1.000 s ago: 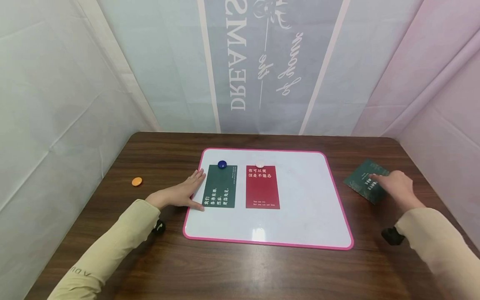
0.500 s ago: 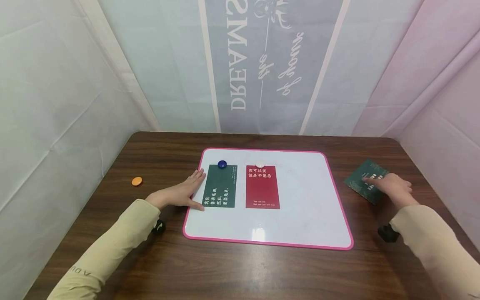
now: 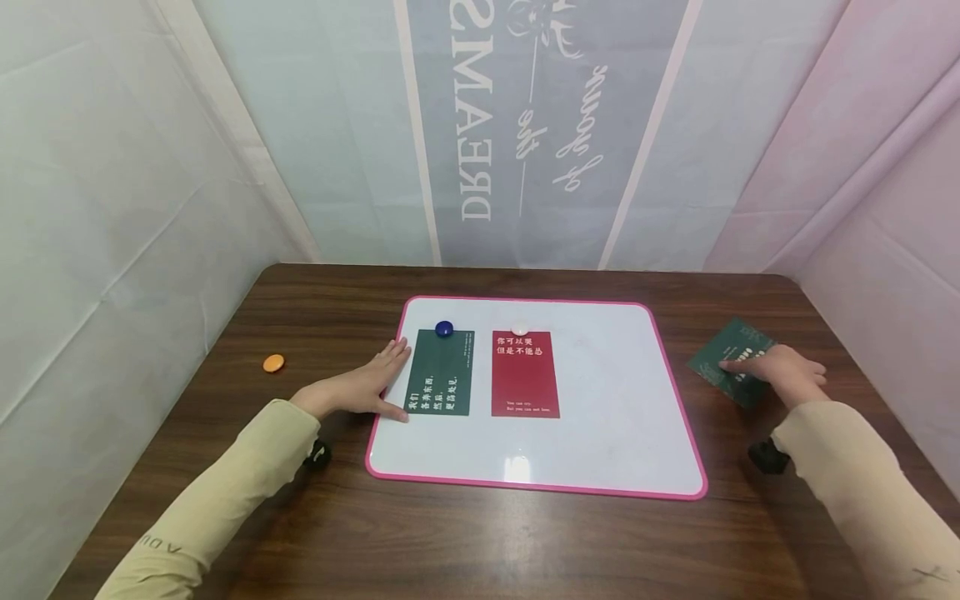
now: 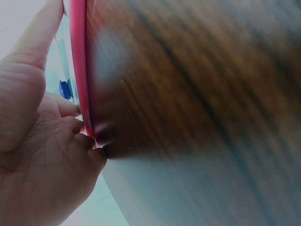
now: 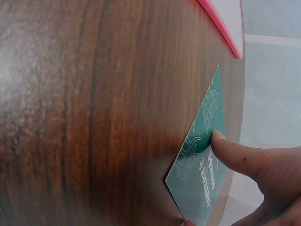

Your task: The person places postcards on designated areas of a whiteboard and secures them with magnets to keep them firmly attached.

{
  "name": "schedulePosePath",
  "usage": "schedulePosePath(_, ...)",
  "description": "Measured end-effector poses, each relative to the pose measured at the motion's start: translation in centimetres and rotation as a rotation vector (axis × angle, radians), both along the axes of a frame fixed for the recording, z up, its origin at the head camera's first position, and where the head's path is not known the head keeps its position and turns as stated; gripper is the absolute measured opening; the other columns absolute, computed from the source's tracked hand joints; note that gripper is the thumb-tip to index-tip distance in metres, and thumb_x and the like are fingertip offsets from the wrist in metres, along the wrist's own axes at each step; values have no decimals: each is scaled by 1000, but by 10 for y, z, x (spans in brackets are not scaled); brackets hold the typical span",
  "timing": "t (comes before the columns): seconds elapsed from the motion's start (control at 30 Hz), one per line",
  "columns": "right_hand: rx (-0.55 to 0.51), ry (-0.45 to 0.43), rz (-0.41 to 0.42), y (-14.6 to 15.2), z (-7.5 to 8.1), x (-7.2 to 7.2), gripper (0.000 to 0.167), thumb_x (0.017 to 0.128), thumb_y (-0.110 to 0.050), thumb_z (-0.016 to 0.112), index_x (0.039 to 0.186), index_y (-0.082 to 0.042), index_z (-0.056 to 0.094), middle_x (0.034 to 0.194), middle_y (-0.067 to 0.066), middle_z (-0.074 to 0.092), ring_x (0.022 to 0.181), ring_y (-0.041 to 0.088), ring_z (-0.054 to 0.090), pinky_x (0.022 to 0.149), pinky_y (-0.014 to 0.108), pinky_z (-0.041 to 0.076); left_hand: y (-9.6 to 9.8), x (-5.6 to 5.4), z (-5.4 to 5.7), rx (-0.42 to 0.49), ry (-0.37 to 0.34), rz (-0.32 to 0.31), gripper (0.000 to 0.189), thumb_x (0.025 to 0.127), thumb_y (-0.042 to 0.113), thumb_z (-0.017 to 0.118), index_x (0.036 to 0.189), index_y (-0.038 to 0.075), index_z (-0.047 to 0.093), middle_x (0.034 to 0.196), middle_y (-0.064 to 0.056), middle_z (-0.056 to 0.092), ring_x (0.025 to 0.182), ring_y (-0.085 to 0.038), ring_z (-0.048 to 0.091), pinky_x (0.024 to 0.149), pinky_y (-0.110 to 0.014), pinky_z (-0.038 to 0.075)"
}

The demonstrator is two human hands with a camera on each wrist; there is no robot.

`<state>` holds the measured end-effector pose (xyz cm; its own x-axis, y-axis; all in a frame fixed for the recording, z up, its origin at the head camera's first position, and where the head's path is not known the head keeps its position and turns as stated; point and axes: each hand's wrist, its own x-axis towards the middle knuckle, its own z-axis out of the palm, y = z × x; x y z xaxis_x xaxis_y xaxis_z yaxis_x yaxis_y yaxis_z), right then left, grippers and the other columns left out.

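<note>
My left hand [image 3: 356,385] rests with spread fingers over the pink-rimmed left edge of a whiteboard [image 3: 615,400]. Its fingertips lie by the left side of a dark green card [image 3: 442,383], the thumb near the card's lower corner. A blue round magnet [image 3: 444,329] sits at that card's top. Beside it lies a red card [image 3: 525,379] with a white magnet [image 3: 520,328] at its top. Off to the right, my right hand [image 3: 791,372] lays its thumb on another green card [image 5: 197,155] on the table, with a fingertip at the card's near edge in the right wrist view.
An orange round magnet [image 3: 273,363] lies left of the board on the brown wooden table [image 3: 465,542]. White cloth [image 3: 112,208] hangs along the left side, with a printed cloth [image 3: 517,125] behind the table and more cloth at the right.
My right hand has shifted left, its thumb sliding farther across the green card, which stays in nearly the same place. My left hand, the board and the magnets have not moved.
</note>
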<state>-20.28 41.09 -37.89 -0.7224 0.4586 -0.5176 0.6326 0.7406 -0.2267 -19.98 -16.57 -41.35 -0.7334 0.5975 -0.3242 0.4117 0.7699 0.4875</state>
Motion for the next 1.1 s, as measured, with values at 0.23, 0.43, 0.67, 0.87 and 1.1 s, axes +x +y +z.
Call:
schedulePosePath(0.23, -27, 25, -32, 1, 1, -1, 101, 82, -44, 57, 126, 31, 4, 122, 53, 11, 119, 64, 13, 96, 63, 27, -1, 0, 1, 9, 4, -6, 111, 73, 50, 69, 145, -1, 3, 151, -17, -8, 138, -33, -8, 109, -51, 10)
schedulePosePath(0.43, -35, 56, -29, 0, 4, -1, 99, 81, -42, 60, 126, 30, 10, 120, 50, 19, 115, 61, 20, 91, 61, 33, -2, -1, 0, 17, 8, -11, 111, 72, 50, 69, 145, -1, 3, 151, -17, -9, 138, -33, -8, 109, -51, 10)
schedulePosePath(0.67, 15, 97, 27, 5, 3, -2, 95, 78, -37, 65, 123, 32, 17, 110, 43, 32, 103, 52, 32, 86, 56, 39, -3, -3, -2, 21, 14, -19, 112, 72, 52, 69, 145, -1, 3, 151, -17, -8, 137, -34, -9, 108, -52, 10)
schedulePosePath(0.87, -28, 137, 25, 8, 1, -2, 99, 77, -35, 68, 125, 32, 12, 115, 44, 28, 107, 52, 30, 96, 58, 33, -3, -1, -1, 15, 14, -17, 112, 72, 52, 69, 145, -2, 3, 151, -17, -8, 137, -34, -9, 108, -52, 10)
schedulePosePath(1.1, -52, 111, -30, 6, 1, -4, 95, 76, -32, 69, 125, 30, 16, 108, 43, 27, 102, 50, 31, 88, 53, 40, -1, 0, 1, 18, 16, -14, 111, 72, 50, 70, 144, -2, 3, 151, -18, -7, 137, -34, -8, 109, -51, 10)
